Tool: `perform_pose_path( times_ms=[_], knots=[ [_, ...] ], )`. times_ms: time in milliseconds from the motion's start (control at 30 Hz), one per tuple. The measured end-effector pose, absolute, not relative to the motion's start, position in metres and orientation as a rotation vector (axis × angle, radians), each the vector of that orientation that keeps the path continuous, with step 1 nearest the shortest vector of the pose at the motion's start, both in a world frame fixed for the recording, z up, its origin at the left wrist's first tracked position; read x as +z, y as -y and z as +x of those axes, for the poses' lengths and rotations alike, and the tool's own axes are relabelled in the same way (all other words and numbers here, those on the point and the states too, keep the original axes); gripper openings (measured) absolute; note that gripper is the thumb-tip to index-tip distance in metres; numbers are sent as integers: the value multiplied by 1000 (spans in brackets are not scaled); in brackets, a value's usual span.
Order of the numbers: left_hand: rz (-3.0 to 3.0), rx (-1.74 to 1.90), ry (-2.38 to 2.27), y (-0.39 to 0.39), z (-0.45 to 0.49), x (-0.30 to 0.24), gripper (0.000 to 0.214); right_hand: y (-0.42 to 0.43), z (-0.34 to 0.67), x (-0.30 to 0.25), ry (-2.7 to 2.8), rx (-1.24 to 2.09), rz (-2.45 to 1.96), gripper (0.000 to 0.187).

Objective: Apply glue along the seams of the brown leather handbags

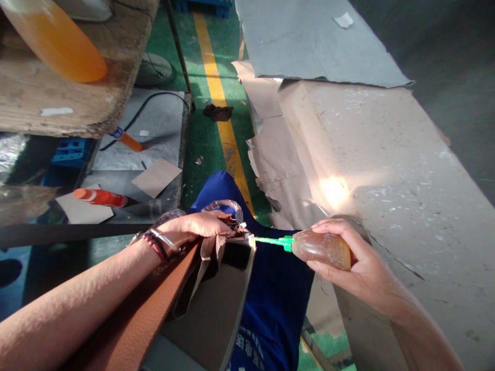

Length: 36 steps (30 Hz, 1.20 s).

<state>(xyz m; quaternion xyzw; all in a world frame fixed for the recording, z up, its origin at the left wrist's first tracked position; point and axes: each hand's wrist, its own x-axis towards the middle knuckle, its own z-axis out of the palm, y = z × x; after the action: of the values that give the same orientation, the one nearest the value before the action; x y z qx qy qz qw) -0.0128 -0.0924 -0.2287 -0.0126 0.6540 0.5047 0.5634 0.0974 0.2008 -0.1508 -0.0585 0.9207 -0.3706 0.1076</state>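
Observation:
A brown leather bag with a grey lining and loose straps lies across the lap. My left hand is closed over its upper edge, gathering folded strips of material there; the fingertips are partly hidden. In my right hand is a squeeze bottle, amber-brown and see-through, held on its side. Its long green nozzle points left, the tip at the bag's corner beside my left fingers. Whether the tip touches the edge, I cannot tell.
At upper left a wooden table carries a bottle of orange liquid. Below it, a low shelf holds a red-orange bottle and cardboard pieces. A paper-covered bench stands right. A dark scrap lies on the green floor.

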Motion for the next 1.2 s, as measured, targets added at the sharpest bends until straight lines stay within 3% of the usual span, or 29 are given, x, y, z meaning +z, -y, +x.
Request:
perform_pose_path(
  times_ms=[1200],
  knots=[
    [3,1211,-1580,89,-6,-206,13,-186,105,-142,-2618,-1022,-193,39]
  ],
)
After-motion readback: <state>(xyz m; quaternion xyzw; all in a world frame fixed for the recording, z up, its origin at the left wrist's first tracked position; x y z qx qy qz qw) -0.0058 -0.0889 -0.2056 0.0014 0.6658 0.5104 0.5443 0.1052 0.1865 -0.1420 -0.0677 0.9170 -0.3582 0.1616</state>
